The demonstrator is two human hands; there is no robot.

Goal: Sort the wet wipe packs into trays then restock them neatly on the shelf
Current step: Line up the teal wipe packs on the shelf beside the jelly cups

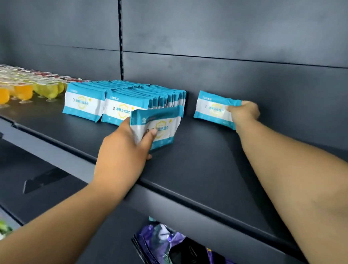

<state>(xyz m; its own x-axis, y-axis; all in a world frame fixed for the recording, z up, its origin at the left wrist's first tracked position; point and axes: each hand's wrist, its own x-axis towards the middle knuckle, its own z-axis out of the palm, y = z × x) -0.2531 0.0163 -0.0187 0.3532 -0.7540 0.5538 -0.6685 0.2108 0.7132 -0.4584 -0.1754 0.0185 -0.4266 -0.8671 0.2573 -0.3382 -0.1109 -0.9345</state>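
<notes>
Head camera looked down my two bare arms at a dark shelf (198, 154). My left hand (124, 148) held a small bunch of wet wipe packs (159, 123). My thumb (148, 136) lay flat on the front pack and my other fingers curled round the back, so I could not see them well. The bunch stood up on its bottom edge, tipped a little, just in front of the rows of packs (130, 99).

Those rows stood on the shelf, near the back wall (239, 32). The packs were blue and white with a yellow shield on the front. They stood up one behind the other, close together. I could not tell if a tray sat under them.

My right hand (244, 113) reached far back on the shelf. It pinched one more pack (213, 109) by its right end. My fingers were curled tight round that end. This pack stood up near the back wall, apart from the rows, with a gap of bare shelf between them.

To the left of the rows were little jelly cups (22, 88), orange and yellow, some red ones farther back. On the lower shelf under my arms lay purple bags (160, 243). At the bottom left I saw something white and green, too blurry to name.
</notes>
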